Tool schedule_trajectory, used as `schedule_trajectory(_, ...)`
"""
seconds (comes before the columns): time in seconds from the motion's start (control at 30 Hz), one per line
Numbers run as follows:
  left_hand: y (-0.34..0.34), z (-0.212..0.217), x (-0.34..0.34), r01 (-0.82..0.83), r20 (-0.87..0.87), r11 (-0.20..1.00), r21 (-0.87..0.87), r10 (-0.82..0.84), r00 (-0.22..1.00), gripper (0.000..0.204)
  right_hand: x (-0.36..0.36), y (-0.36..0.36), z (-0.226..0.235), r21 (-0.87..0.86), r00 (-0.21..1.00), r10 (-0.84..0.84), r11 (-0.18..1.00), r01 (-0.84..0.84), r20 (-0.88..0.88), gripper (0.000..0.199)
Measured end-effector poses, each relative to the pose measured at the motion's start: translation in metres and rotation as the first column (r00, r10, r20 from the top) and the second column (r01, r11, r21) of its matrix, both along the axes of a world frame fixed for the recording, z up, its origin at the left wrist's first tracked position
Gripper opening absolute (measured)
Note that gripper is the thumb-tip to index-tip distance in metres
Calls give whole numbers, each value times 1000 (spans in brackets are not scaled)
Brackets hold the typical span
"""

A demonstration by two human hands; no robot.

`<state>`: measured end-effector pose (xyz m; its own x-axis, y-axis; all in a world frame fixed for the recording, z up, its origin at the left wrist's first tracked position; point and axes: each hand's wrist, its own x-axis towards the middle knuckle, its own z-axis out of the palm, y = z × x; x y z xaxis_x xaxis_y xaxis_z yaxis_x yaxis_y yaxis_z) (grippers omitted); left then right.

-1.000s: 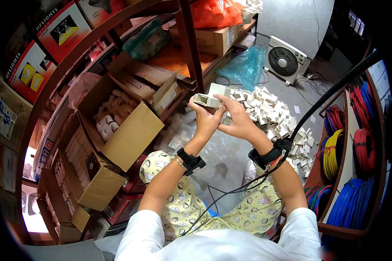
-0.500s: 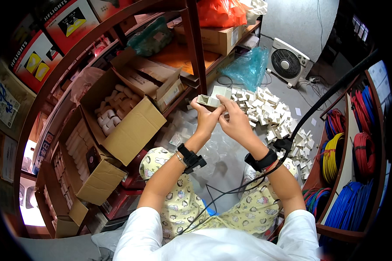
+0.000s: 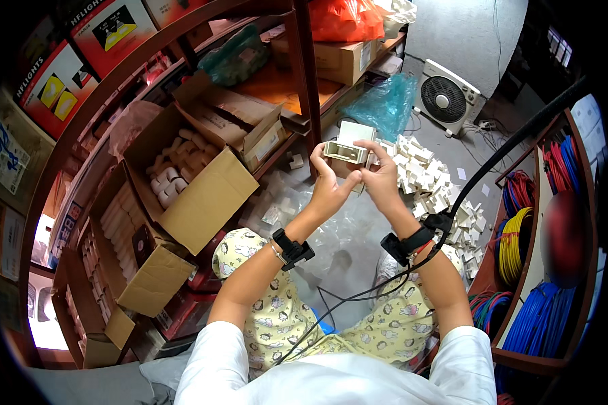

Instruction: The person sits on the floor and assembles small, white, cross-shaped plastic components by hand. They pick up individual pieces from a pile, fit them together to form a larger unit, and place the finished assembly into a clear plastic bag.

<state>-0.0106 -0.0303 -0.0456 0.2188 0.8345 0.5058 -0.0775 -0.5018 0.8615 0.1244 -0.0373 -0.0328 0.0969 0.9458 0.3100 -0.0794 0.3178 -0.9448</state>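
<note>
Between both hands, above the floor, is a small off-white plastic box-shaped part (image 3: 344, 151) with a hollow, open side facing me. A flat, pale square section (image 3: 355, 131) stands up behind it; whether the two are joined I cannot tell. My left hand (image 3: 330, 183) grips the part's left end, fingers bent around it. My right hand (image 3: 381, 177) holds the right end, index finger along its upper edge, thumb close to the left thumb. Beyond the right hand, a heap of similar off-white plastic pieces (image 3: 431, 183) spreads over the floor.
Cardboard boxes (image 3: 206, 202) of white cylindrical pieces stand at left, beside a brown metal rack (image 3: 302, 81). Clear plastic sheeting (image 3: 331, 236) lies between my knees. A fan (image 3: 446, 98) is ahead; wire coils (image 3: 517, 246) fill the right shelf. A black cable crosses my lap.
Both hands have shifted slightly right. The plastic part has been turned, so its hollow side now faces me more squarely, and my right hand has moved round to its right end.
</note>
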Motion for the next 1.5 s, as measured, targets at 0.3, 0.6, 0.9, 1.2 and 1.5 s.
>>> schedule_trajectory(0.3, -4, 34, -26, 256, 172, 940, -226, -220, 960, 51, 16, -13, 30, 19, 974, 204, 979, -203, -98, 41)
schedule_trajectory(0.6, 0, 33, -38, 318, 218, 891, -324, -257, 942, 57, 10, -15, 21, 58, 984, 179, 982, -179, 16, 41)
schedule_trajectory(0.9, -20, -10, -39, -63, -734, 993, 98, 115, 669, 52, 66, -2, -1, -156, 927, 41, 988, 19, 372, 38)
schedule_trajectory(1.2, -95, -118, -58, 139, -937, 927, 349, 346, 46, 55, 83, -48, -74, -290, 389, 309, 951, -108, 868, 38)
schedule_trajectory(1.5, -66, -158, -77, -121, -970, 979, 164, 182, 162, 28, 34, -110, -157, -577, 332, 693, 719, -388, 640, 41)
